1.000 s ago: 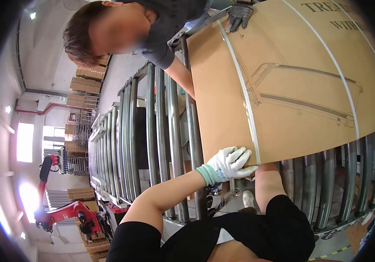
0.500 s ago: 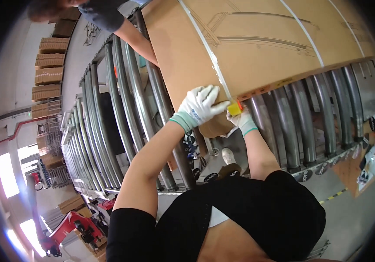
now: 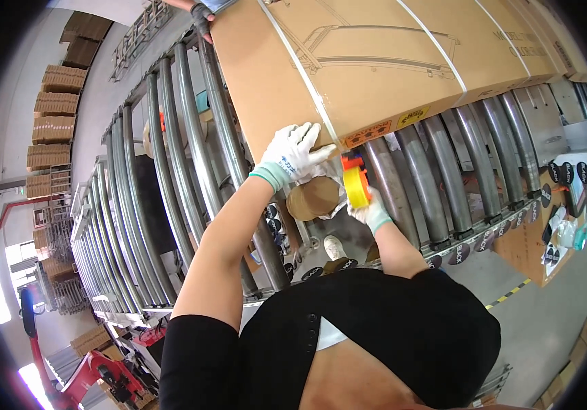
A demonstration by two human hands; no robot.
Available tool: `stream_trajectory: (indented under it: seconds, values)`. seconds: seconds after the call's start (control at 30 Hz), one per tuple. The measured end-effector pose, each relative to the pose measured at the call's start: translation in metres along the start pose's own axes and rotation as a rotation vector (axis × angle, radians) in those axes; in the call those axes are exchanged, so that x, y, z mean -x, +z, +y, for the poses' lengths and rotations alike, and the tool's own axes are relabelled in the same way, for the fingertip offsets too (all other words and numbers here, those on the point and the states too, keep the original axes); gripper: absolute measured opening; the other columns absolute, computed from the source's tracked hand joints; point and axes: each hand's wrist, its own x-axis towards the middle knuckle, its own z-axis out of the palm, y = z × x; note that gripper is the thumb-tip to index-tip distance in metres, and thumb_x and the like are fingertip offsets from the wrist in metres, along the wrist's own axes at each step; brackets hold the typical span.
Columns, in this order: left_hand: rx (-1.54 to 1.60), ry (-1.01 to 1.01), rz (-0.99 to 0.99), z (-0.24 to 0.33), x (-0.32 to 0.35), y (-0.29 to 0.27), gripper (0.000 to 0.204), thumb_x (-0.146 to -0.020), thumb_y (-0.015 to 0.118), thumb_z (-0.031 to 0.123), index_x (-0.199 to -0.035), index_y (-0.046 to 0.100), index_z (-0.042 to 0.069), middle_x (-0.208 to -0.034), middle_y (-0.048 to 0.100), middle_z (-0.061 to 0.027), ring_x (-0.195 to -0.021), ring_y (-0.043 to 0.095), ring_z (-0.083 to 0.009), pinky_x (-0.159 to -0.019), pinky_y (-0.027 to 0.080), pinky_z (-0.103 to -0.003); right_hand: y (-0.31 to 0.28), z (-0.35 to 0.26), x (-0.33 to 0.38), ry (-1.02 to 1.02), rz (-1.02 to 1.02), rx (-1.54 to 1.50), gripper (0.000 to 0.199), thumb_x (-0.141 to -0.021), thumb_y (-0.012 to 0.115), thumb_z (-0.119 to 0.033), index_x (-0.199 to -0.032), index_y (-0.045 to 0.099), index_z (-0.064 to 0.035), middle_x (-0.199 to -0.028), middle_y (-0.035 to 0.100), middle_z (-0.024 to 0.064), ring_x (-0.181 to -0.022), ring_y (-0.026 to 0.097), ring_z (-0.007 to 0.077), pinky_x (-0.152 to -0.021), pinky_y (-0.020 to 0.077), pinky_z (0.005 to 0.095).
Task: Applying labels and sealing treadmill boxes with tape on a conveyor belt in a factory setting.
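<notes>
A large brown cardboard box (image 3: 368, 75) lies on the roller conveyor, with printed line drawings on top and pale strips (image 3: 298, 63) across it. My left hand (image 3: 297, 156), in a white glove with a green cuff, rests on the near left corner of the box top, fingers stretched out. The thumb points toward the end of the nearest strip. Just below the box's near edge, my gloved right hand (image 3: 368, 210) grips a tape dispenser (image 3: 356, 183) with a yellow roll and orange-red parts. Part of the right hand's fingers is hidden behind the dispenser.
Metal rollers (image 3: 194, 130) run left and right of me. A round stack of brown cardboard (image 3: 314, 198) sits below the left hand. A co-worker's dark-gloved hand (image 3: 202, 15) is at the box's far left corner. Stacked flat cartons (image 3: 54, 128) stand along the left.
The tape dispenser has dropped from the box edge toward me, and my right hand with it. My left hand stays on the corner. The co-worker's arm has drawn back to the far corner.
</notes>
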Motion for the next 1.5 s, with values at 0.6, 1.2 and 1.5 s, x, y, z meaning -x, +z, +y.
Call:
stream_trajectory:
  seconds: [0.6,1.2,1.5]
  values:
    - [0.145,-0.289,-0.03,0.015,0.042,-0.018,0.049,-0.07,0.067,0.024,-0.118,0.066,0.023,-0.14,0.044,-0.0219,-0.132,0.04,-0.0368,-0.111,0.029,-0.049,0.262,0.027,0.221,0.181,-0.28,0.279,0.034,-0.09,0.053,-0.031,-0.105,0.06,-0.0015,-0.082,0.064,0.013,-0.071,0.063,0.0265,-0.058,0.0547,0.0373]
    - [2.091,-1.08,0.862,0.034,0.136,-0.176,0.042,-0.098,0.051,0.034,-0.118,0.058,-0.002,-0.112,0.066,-0.011,-0.105,0.062,-0.0213,-0.097,0.045,-0.037,0.279,0.125,0.176,-1.719,-0.579,1.954,0.073,-0.062,0.069,-0.006,-0.133,0.053,-0.0058,-0.099,0.055,0.0211,-0.086,0.06,0.0363,-0.079,0.0514,0.0403]
    - [2.233,-1.093,0.553,-0.008,0.124,-0.169,0.027,-0.091,0.059,0.021,-0.107,0.065,0.001,-0.1,0.069,-0.0088,-0.096,0.063,-0.017,-0.091,0.047,-0.033,0.279,0.088,0.212,-0.306,-0.801,1.646,0.073,-0.08,0.073,-0.013,-0.144,0.04,-0.0047,-0.14,0.05,0.0157,-0.127,0.048,0.0194,-0.106,0.0371,0.0335]
